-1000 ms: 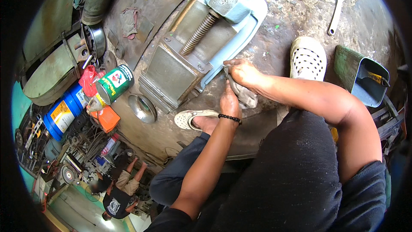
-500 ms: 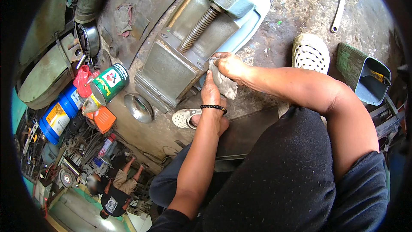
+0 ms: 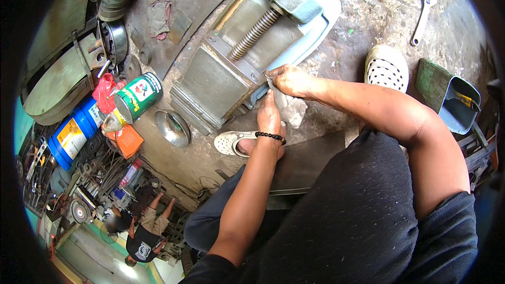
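A large machine vise of bare grey metal and light blue paint, with a thick threaded screw, lies on the stained floor in front of me. At its near right corner my right hand grips a crumpled grey rag, its fingertips against the vise's edge. The rag's loose end hangs toward me. Just below, my left hand, with a dark bead bracelet at the wrist, reaches up to the same corner beside the rag. Its thumb side shows; the other fingers are hidden, so its hold is unclear.
An adjustable wrench lies far right, above a green open-ended box. Left of the vise are a shiny metal bowl, a green can and a blue bucket. My cream clogs flank the work. Two people are at lower left.
The whole scene has shifted slightly rightward in the view. Both hands stay at the same vise corner, the rag still in the right one; their posture is nearly unchanged.
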Motion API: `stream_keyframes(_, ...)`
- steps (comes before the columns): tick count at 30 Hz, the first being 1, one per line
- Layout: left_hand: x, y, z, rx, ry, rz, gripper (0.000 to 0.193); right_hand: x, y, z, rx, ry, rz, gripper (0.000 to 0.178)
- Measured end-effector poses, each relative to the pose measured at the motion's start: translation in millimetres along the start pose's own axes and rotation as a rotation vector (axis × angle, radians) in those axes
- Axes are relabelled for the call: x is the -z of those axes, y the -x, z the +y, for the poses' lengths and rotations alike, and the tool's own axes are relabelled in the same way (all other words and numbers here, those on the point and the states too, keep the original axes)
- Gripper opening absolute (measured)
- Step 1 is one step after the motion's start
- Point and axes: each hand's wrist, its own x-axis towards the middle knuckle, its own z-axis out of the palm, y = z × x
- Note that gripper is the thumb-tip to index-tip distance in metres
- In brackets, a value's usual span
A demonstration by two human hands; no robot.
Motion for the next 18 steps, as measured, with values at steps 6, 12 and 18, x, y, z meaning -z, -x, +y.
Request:
stream_keyframes(6, 7.5, 4.3, -11.3, 0.053, -0.077, 0.013, 0.052, 8.0, 18.6, -4.3, 0.051, 0.095, 0.009, 0.036)
stream_keyframes(12, -1.6, -9.6, 5.2, -0.043, 0.014, 0.023, 0.041, 3.6, 1.0, -28.4, -0.482, -0.416, 0.246, 0.044)
stream_keyframes(18, -7.2, -7.5, 16.9, -0.065, -0.019, -0.023, 0.041, 1.0, 1.1, -30.4, -0.627, -0.573, 0.419, 0.039)
